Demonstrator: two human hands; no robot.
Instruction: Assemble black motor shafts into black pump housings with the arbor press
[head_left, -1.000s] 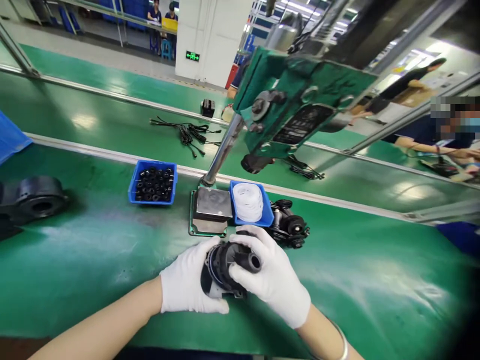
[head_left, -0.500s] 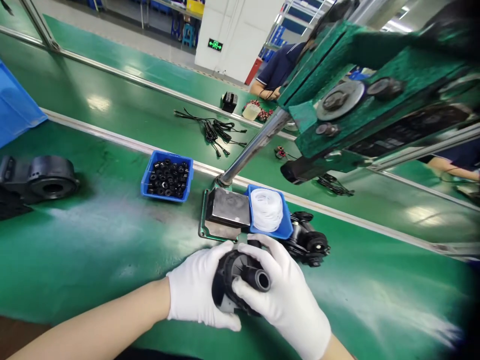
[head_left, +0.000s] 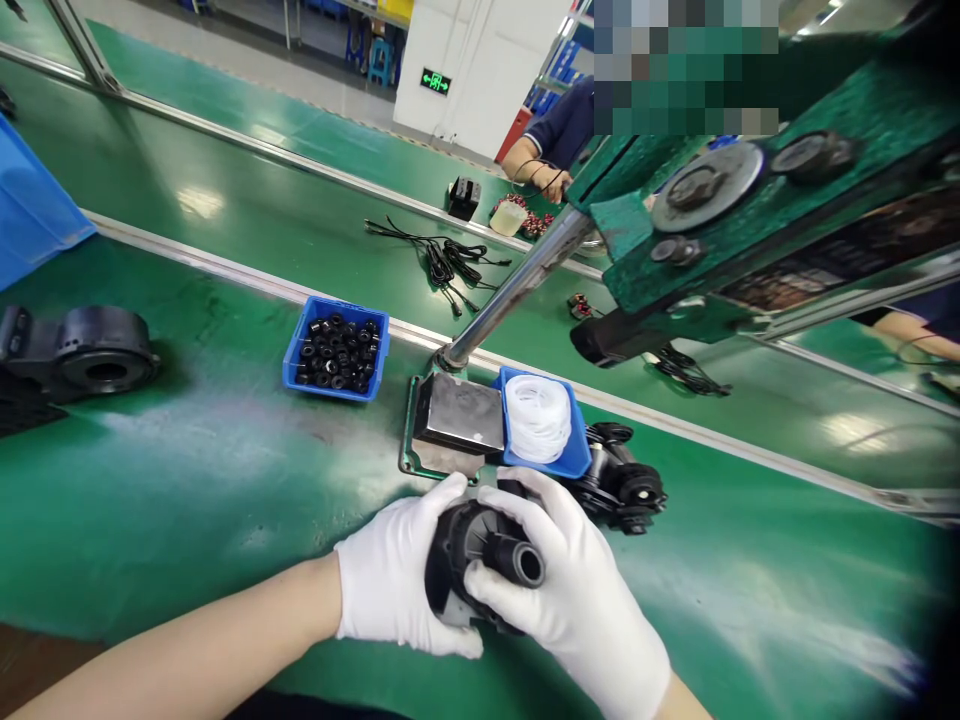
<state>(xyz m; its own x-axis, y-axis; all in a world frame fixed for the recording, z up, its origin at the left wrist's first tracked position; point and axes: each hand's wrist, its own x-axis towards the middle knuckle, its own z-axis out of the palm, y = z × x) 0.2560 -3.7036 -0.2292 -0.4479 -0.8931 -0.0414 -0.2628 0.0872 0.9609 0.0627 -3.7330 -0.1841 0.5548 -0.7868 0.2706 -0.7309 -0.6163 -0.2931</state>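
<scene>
Fingers (head_left: 517, 600) of both gloved hands, left (head_left: 390, 580) and right (head_left: 585, 600), wrap around a black pump (head_left: 480, 555) above the green worktop (head_left: 187, 480), near a bin of white rings (head_left: 536, 418).

— What can't you make out?
— The pump (head_left: 480, 560): both hands cover most of it, the left hand (head_left: 394, 580) hiding its rear and the right hand (head_left: 577, 600) its underside.
— And at the edges?
— The blue bin (head_left: 34, 225) at nine o'clock is cut off, as is the black housing (head_left: 75, 350) below it. The press (head_left: 750, 210) at one o'clock runs out of frame, its plate text unreadable.
— The co-worker?
— Blurred at twelve o'clock; only an arm (head_left: 536, 160) shows.
</scene>
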